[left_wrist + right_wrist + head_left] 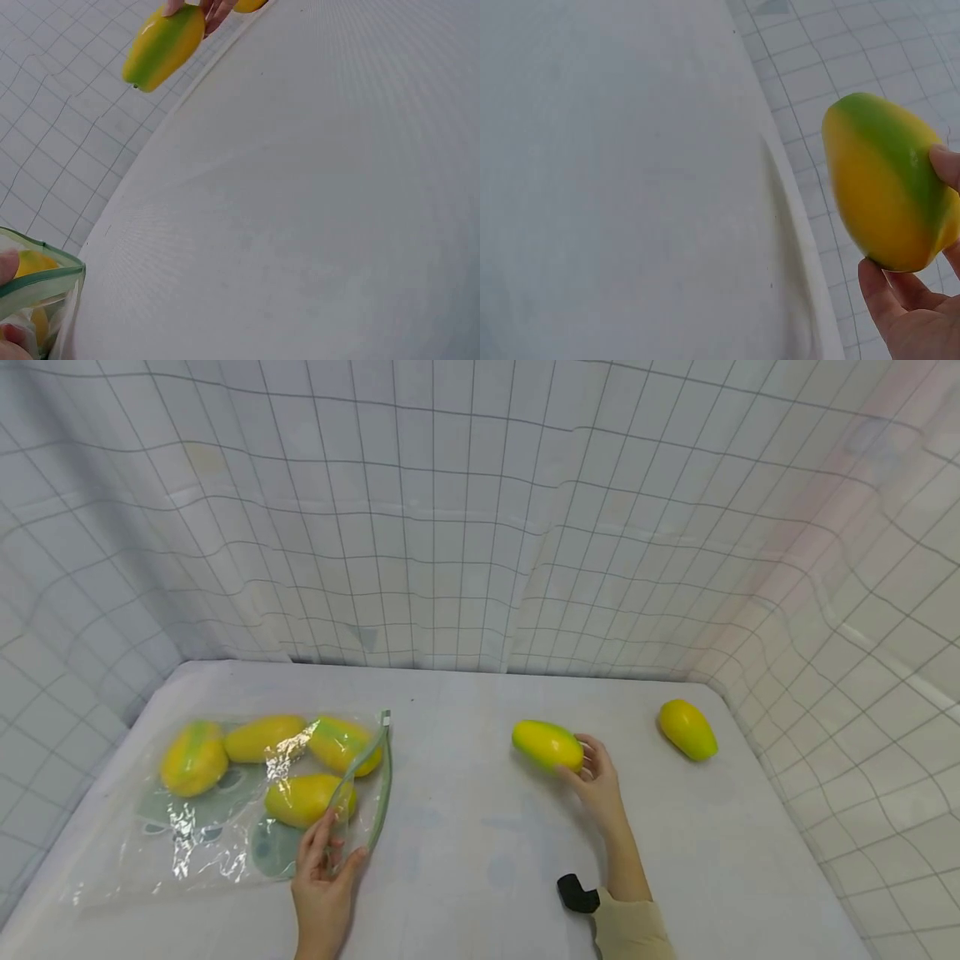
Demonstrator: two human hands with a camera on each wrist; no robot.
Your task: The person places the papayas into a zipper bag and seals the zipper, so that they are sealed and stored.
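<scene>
My right hand [597, 785] holds a yellow-green papaya [549, 747] by its right end, above the table. In the right wrist view, the thumb and fingertips grip the wide end of the papaya [881, 184], its narrower end pointing away. A clear zip bag [217, 860] with a green-edged mouth lies at the left, holding several similar papayas [193, 758]. At its mouth, my left hand [322, 881] grips the bag's edge, thumb and fingers apart. The left wrist view shows the mouth of the bag [45, 281] parted, with yellow fruit inside.
Another papaya [687, 729] lies at the back right of the white table [465, 860]. Grid-patterned curtains [465, 527] enclose the table at the back and sides. A black device [577, 893] sits at my right wrist, by the beige sleeve [633, 931].
</scene>
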